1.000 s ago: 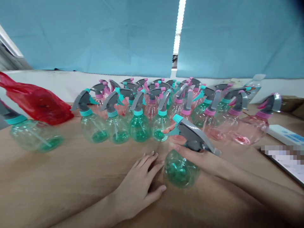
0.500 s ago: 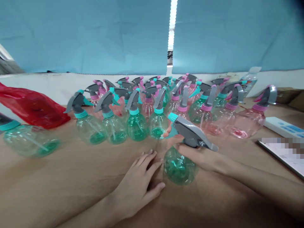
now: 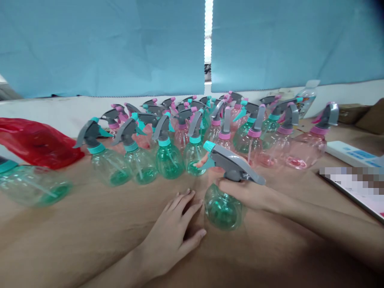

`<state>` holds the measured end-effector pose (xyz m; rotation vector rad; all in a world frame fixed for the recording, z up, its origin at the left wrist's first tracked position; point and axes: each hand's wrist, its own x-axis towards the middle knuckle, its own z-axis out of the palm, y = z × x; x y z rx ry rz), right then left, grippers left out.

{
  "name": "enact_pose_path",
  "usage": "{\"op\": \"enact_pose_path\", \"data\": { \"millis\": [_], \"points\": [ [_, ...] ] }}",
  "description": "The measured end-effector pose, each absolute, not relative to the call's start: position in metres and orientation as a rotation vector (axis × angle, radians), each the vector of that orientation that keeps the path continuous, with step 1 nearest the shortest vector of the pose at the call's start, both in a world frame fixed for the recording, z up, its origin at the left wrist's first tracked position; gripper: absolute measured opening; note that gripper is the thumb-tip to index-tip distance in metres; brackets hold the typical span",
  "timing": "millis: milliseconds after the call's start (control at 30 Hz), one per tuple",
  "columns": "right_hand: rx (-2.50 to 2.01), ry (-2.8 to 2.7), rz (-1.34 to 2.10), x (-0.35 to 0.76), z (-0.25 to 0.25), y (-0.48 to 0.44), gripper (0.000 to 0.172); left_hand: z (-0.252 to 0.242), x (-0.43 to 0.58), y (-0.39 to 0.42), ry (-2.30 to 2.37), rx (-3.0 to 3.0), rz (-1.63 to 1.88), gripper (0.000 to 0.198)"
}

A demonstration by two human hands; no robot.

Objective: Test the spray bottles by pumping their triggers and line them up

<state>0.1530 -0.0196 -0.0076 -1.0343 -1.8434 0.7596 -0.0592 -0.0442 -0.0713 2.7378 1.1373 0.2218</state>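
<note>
My right hand [image 3: 240,192] is wrapped round the neck of a green spray bottle [image 3: 223,212] with a grey and turquoise head, a finger at its trigger. The bottle stands roughly upright with green liquid low inside. Just left of it, my left hand [image 3: 172,228] lies on the brown table with its fingers spread, holding nothing. Behind the hands stand several more spray bottles in rows, green ones such as the green bottle [image 3: 169,162] and pink ones such as the pink bottle [image 3: 307,150].
A red plastic bag [image 3: 42,144] lies at the left, near another green spray bottle [image 3: 36,186]. On the right are a white box [image 3: 354,154], a tablet-like device [image 3: 357,192] and a clear bottle [image 3: 307,98]. A blue curtain [image 3: 105,48] hangs behind.
The view has shifted slightly, so most of the scene appears a little further left. My right hand still grips the spray bottle, and my left hand still lies on the table.
</note>
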Motion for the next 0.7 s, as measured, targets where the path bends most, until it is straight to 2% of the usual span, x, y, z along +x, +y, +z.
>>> {"op": "enact_pose_path", "data": {
  "millis": [100, 233, 700],
  "points": [
    [-0.971, -1.714, 0.878, 0.151, -0.017, -0.016, 0.029, -0.072, -0.059, -0.044, 1.134, 2.729, 0.245, 0.052],
    [-0.956, -1.656, 0.827, 0.149, -0.025, -0.014, 0.039, -0.073, -0.058, -0.044, 1.127, 2.721, 0.275, 0.052],
    [-1.000, -1.775, 0.785, 0.150, -0.026, -0.014, 0.048, -0.069, -0.057, -0.045, 1.129, 2.700, 0.222, 0.052]
  ]
}}
